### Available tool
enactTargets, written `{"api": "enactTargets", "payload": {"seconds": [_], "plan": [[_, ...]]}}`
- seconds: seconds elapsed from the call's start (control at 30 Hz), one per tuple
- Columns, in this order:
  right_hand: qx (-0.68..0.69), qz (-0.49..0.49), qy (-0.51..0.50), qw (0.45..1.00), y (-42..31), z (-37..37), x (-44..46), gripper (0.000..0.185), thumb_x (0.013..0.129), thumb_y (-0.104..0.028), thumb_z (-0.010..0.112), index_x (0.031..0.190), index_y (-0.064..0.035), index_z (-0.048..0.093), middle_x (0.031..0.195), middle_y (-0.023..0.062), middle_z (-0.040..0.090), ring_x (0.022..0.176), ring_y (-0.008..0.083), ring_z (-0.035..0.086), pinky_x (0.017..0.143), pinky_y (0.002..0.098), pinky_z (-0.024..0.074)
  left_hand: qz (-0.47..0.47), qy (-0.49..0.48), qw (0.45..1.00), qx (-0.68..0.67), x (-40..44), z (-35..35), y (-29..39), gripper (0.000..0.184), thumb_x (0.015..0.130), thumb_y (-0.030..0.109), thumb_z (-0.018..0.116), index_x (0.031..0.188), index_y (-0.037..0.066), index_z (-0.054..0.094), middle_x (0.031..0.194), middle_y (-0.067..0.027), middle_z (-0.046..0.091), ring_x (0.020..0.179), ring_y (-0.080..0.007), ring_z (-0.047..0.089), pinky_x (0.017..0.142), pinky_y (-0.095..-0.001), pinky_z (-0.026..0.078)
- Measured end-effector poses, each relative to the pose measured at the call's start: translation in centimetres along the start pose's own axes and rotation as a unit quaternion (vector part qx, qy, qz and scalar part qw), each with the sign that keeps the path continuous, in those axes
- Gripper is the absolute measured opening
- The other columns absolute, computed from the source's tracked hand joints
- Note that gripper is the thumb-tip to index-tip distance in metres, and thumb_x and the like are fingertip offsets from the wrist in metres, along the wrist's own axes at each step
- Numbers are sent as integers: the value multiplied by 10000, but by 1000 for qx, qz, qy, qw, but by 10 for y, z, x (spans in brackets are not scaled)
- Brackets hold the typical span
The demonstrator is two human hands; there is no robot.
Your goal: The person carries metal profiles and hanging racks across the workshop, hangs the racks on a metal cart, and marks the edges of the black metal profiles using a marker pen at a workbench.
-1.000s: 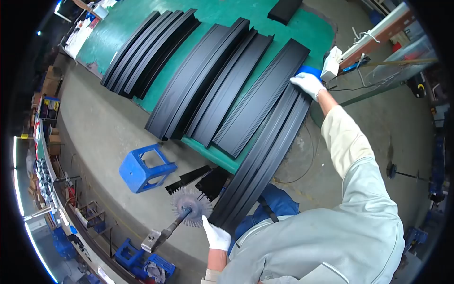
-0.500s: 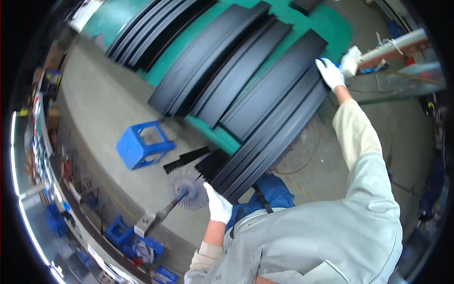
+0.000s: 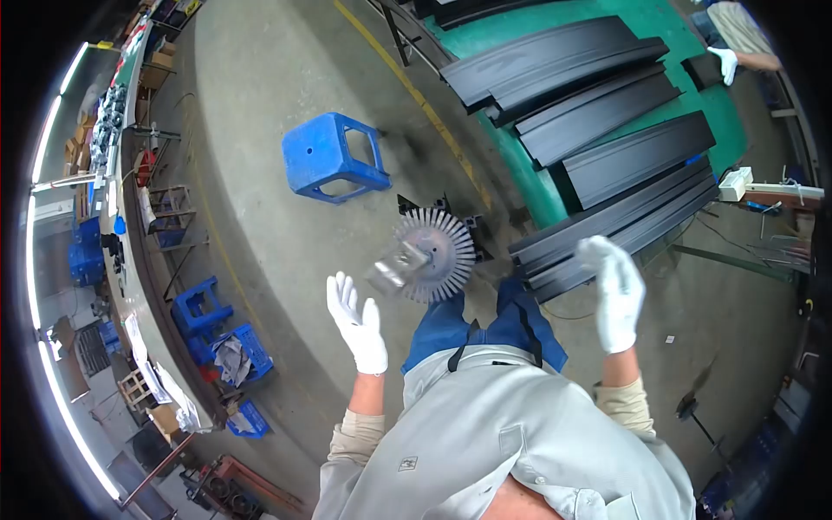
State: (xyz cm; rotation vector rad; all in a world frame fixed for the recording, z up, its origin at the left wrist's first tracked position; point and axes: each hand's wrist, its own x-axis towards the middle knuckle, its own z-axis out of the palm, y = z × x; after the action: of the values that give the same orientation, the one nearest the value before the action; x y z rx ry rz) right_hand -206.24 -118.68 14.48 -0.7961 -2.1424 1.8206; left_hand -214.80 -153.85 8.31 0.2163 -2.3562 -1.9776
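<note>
My left hand (image 3: 357, 325), in a white glove, is raised with fingers apart and holds nothing; it is nearest to a round slotted disc (image 3: 433, 254) on a stand. My right hand (image 3: 615, 290), also gloved and slightly blurred, is up in front of the near end of the long black ribbed panels (image 3: 624, 221); its fingers are partly bent and I cannot make out whether it touches them. Beyond these panels, a wide black panel (image 3: 641, 159) and more black panels (image 3: 563, 65) lie on the green table (image 3: 546, 189).
A blue stool (image 3: 316, 156) stands on the floor ahead. Along the left runs a long workbench (image 3: 139, 260) with blue crates (image 3: 251, 351) beside it. At the top right, another person's gloved hand (image 3: 726, 65) is by a black piece. A white-ended beam (image 3: 771, 189) juts in at the right.
The view has swung left. Both my hands have come away from the ends of the long black panels and are raised before my body. Another person's hand has come into view.
</note>
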Motion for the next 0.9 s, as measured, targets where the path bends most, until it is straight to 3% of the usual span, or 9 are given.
{"api": "enactTargets", "payload": {"seconds": [0.1, 0.17, 0.23, 0.27, 0.33, 0.5, 0.6, 0.8, 0.9], "plan": [[62, 0, -40, 997, -14, 82, -12, 414, 1037, -186, 538, 1391, 23, 499, 1267, 144, 642, 1129, 210, 628, 991, 333, 484, 172, -122, 977, -23, 35, 14, 35, 834, 883, 388, 729, 1488, -33, 341, 1520, -214, 365, 1427, -356, 334, 1186, -474, 250], [64, -5, -43, 997, -15, 119, -11, 439, 1032, -180, 545, 1418, 16, 473, 1284, 140, 636, 1140, 210, 625, 1001, 326, 478, 291, -181, 937, 69, 55, 29, 83, 745, 832, 326, 797, 1404, -27, 476, 1382, -193, 529, 1299, -302, 497, 1103, -420, 381], [55, 35, -68, 996, -6, 144, -16, 431, 991, -134, 602, 1389, 9, 514, 1271, 160, 647, 1195, 205, 609, 1021, 316, 472, 65, -216, 973, 49, 47, 43, 95, 551, 790, 193, 838, 1249, -6, 609, 1158, -129, 669, 1082, -210, 633, 952, -335, 497], [55, 35, -60, 996, 2, 149, -23, 431, 991, -134, 602, 1389, 9, 514, 1271, 160, 647, 1195, 205, 609, 1021, 316, 472, 67, -223, 971, 46, 49, 46, 91, 551, 790, 193, 838, 1249, -6, 609, 1158, -129, 669, 1082, -210, 633, 952, -335, 497], [-18, 55, -122, 991, 25, 158, -37, 450, 989, -192, 600, 1382, 12, 521, 1276, 183, 646, 1200, 242, 617, 1022, 326, 471, 194, -209, 958, 40, 60, 55, 77, 420, 776, 55, 819, 1153, 11, 638, 1033, -70, 711, 940, -140, 670, 842, -263, 530], [-207, 107, -242, 942, 84, 157, -84, 513, 977, -344, 575, 1331, 27, 565, 1286, 215, 636, 1203, 324, 614, 1023, 356, 468, 116, -314, 941, 56, 79, 54, 94, 285, 805, 1, 763, 1065, 7, 645, 1086, -79, 704, 978, -138, 662, 872, -262, 526], [-189, 176, -243, 935, 143, 147, -119, 527, 968, -386, 560, 1299, 23, 592, 1274, 215, 642, 1201, 342, 608, 1027, 370, 462, 146, -358, 922, 23, 95, 45, 87, 270, 814, -57, 712, 1065, -2, 629, 1105, -98, 699, 1013, -165, 668, 910, -288, 534], [-171, 322, -135, 921, 224, 125, -195, 493, 964, -377, 578, 1258, 17, 625, 1263, 192, 659, 1190, 310, 624, 1031, 365, 459, 138, -432, 891, -12, 148, 25, 87, 346, 793, -154, 545, 1107, -16, 587, 1138, -166, 675, 1169, -266, 630, 1047, -401, 486], [-136, 342, -42, 929, 253, 122, -230, 452, 962, -366, 587, 1204, 9, 661, 1191, 174, 691, 1099, 268, 659, 964, 349, 491, 129, -469, 873, 16, 156, 19, 93, 354, 783, -161, 549, 1102, -12, 585, 1143, -160, 674, 1168, -262, 628, 1042, -392, 486]]}}
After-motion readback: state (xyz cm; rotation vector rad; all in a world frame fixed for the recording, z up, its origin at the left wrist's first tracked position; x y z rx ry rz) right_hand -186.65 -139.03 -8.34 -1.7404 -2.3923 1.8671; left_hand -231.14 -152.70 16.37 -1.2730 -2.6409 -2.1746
